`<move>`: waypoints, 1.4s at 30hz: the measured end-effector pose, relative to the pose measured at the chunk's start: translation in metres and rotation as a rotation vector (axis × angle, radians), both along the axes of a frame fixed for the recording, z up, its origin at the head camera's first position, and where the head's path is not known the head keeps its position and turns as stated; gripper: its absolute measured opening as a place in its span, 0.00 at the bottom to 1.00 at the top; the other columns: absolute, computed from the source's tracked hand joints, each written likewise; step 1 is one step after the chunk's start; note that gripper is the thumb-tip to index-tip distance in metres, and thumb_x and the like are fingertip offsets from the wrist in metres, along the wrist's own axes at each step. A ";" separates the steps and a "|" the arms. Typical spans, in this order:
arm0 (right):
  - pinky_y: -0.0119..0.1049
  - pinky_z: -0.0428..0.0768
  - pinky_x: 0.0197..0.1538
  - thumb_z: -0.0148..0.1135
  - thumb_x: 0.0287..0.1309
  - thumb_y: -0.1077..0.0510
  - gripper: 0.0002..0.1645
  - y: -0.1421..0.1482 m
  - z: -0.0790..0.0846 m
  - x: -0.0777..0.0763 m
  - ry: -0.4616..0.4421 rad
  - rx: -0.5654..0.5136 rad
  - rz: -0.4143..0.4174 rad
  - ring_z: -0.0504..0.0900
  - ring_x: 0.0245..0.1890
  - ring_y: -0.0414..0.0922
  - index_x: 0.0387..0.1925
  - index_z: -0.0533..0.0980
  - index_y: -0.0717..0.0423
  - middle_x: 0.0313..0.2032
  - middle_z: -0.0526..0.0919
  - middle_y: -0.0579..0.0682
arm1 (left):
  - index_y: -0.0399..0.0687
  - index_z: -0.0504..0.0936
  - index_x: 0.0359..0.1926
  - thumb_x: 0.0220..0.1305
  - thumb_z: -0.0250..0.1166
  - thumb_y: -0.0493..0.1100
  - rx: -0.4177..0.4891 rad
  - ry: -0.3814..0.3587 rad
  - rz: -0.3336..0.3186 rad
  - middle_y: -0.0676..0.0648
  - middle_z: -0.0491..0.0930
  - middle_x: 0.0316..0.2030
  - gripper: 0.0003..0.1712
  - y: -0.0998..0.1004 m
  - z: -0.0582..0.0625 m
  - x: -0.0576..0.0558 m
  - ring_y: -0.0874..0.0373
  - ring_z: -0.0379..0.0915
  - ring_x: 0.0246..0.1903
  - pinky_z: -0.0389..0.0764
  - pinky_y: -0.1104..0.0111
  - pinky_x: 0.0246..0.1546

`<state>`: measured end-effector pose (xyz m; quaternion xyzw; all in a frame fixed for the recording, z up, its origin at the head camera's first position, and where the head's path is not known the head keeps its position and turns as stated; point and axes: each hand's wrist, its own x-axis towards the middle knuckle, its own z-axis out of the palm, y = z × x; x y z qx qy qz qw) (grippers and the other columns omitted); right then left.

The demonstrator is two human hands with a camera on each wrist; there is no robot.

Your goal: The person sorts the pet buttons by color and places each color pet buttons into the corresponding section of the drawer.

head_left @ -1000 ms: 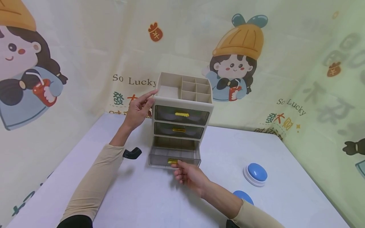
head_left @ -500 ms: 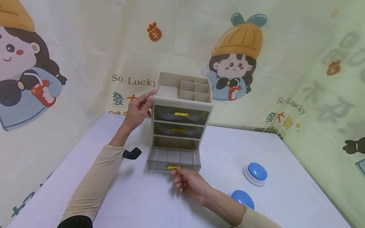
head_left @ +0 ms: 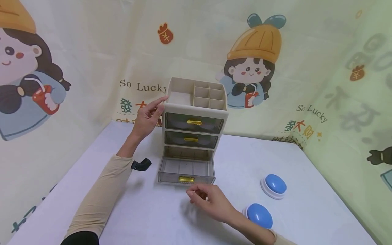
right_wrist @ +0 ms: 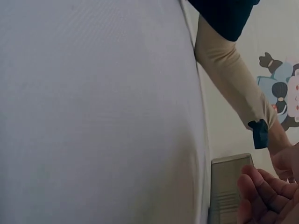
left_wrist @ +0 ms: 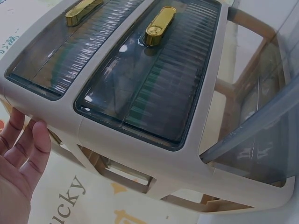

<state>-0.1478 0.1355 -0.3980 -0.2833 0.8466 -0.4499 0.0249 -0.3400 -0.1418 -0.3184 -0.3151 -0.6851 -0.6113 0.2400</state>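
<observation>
A cream desktop drawer organizer [head_left: 194, 108] stands on the white table, with a divided open top and grey see-through drawers. Its bottom drawer [head_left: 169, 178] is pulled out and shows bare compartments; the upper drawer [head_left: 174, 121] and middle drawer [head_left: 174, 137] are closed. My left hand [head_left: 145, 119] rests against the organizer's left side near the top, fingers extended. In the left wrist view, the fingertips [left_wrist: 42, 135] touch the cream frame. Just in front of the gold handle [head_left: 186, 179], apart from it, my right hand [head_left: 212, 203] hangs with loosely bent fingers and holds nothing.
Two blue push buttons on white bases, a far button [head_left: 276, 184] and a near button [head_left: 259, 215], sit to the right, the near one beside my right forearm. A black strap end [head_left: 142, 165] shows by my left sleeve. Printed cloth [head_left: 199, 41] hangs behind the table.
The bottom drawer has slid farther out toward me, drawn by my right hand. That hand has since let go of the gold handle and backed off slightly. My left hand has stayed put.
</observation>
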 end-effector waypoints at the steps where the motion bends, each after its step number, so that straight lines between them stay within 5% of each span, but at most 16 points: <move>1: 0.29 0.79 0.30 0.61 0.73 0.51 0.13 0.002 0.001 0.001 0.033 0.012 -0.005 0.78 0.26 0.32 0.44 0.84 0.56 0.28 0.87 0.46 | 0.50 0.77 0.69 0.77 0.57 0.38 0.000 0.001 0.000 0.52 0.81 0.37 0.22 0.000 0.000 0.000 0.50 0.74 0.28 0.80 0.70 0.25; 13: 0.30 0.76 0.25 0.62 0.72 0.53 0.10 0.030 0.007 0.007 0.059 0.030 -0.076 0.76 0.24 0.32 0.41 0.84 0.54 0.28 0.87 0.46 | 0.50 0.78 0.69 0.77 0.58 0.37 0.006 0.010 0.000 0.49 0.78 0.32 0.22 0.000 0.000 -0.001 0.55 0.74 0.28 0.79 0.72 0.24; 18: 0.30 0.78 0.27 0.62 0.72 0.54 0.09 0.044 0.005 0.011 0.069 0.004 -0.105 0.82 0.24 0.41 0.40 0.84 0.54 0.28 0.87 0.47 | 0.51 0.78 0.69 0.77 0.58 0.38 0.000 0.007 0.008 0.49 0.80 0.34 0.22 0.000 0.000 -0.001 0.60 0.73 0.28 0.78 0.72 0.25; 24: 0.32 0.81 0.29 0.62 0.71 0.59 0.07 0.065 -0.002 0.013 0.131 -0.019 -0.146 0.85 0.25 0.46 0.40 0.84 0.57 0.27 0.87 0.47 | 0.52 0.78 0.69 0.77 0.58 0.39 -0.001 0.005 0.010 0.50 0.81 0.37 0.22 0.000 0.000 -0.002 0.49 0.74 0.29 0.79 0.72 0.25; 28: 0.32 0.81 0.29 0.62 0.71 0.60 0.07 0.081 -0.002 0.014 0.134 -0.009 -0.200 0.85 0.25 0.44 0.41 0.84 0.58 0.27 0.87 0.45 | 0.52 0.78 0.68 0.77 0.58 0.39 0.000 0.005 0.012 0.51 0.82 0.38 0.22 0.000 -0.001 -0.002 0.43 0.73 0.30 0.79 0.72 0.25; 37: 0.32 0.83 0.35 0.62 0.72 0.55 0.11 0.113 0.005 0.010 0.045 0.031 -0.397 0.86 0.29 0.43 0.44 0.84 0.58 0.30 0.88 0.46 | 0.52 0.78 0.69 0.77 0.58 0.39 0.003 0.002 0.003 0.51 0.81 0.36 0.22 -0.001 -0.001 -0.002 0.54 0.74 0.29 0.79 0.72 0.25; 42: 0.31 0.83 0.34 0.62 0.72 0.57 0.09 0.129 0.006 0.007 0.114 0.067 -0.464 0.86 0.29 0.44 0.43 0.83 0.59 0.30 0.88 0.49 | 0.52 0.78 0.69 0.77 0.58 0.39 0.009 -0.004 -0.001 0.53 0.83 0.39 0.22 0.000 0.000 -0.001 0.57 0.73 0.29 0.79 0.72 0.25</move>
